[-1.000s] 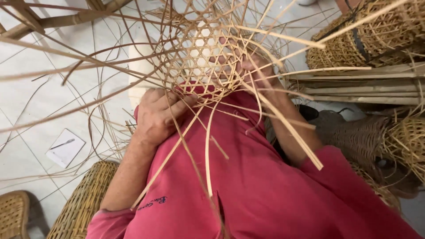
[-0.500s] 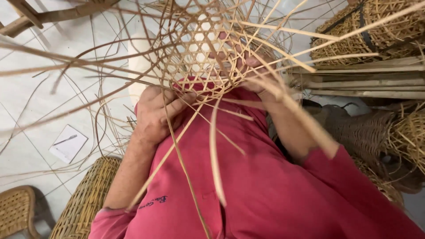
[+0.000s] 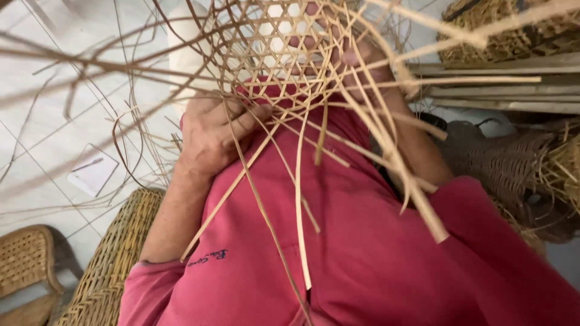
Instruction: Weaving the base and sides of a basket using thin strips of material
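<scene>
A pale, open hexagonal lattice of woven cane strips (image 3: 272,45) is held up near the top of the view, above a red shirt (image 3: 362,241), its loose strip ends splaying outward and down past every edge. The left hand (image 3: 211,130) has its fingers curled shut around the strips at the lattice's lower left rim. The right hand (image 3: 356,60) sits behind the lattice's right side, fingers pressed against the weave; how tightly cannot be told. Left lies white tiled floor (image 3: 54,121) with a wicker chair (image 3: 112,253) below; stacked woven baskets (image 3: 513,163) crowd the right.
</scene>
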